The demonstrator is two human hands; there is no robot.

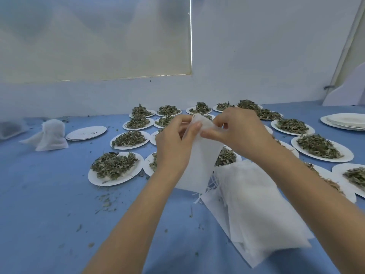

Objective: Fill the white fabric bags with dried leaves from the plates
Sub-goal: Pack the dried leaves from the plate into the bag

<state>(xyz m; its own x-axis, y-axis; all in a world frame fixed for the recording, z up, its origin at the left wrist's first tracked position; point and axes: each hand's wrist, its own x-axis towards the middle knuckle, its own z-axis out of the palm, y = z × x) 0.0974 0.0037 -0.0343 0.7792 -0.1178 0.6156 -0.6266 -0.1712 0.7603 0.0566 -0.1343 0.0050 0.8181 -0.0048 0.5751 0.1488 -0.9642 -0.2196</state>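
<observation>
I hold one flat white fabric bag (pixel 199 165) upright above the blue table. My left hand (pixel 173 143) pinches its top edge from the left and my right hand (pixel 237 131) pinches the same edge from the right. Below the bag lies a stack of empty white bags (pixel 256 204). Several white plates heaped with dried green leaves cover the table behind, one at the near left (pixel 115 168) and one at the right (pixel 322 148). The bag and my hands hide parts of the middle plates.
A filled, tied white bag (pixel 52 135) stands at the left beside empty plates (pixel 86 133). More empty plates (pixel 345 121) are stacked at the far right. Leaf crumbs (pixel 104 200) are scattered on the blue tablecloth. A white wall and window blind rise behind.
</observation>
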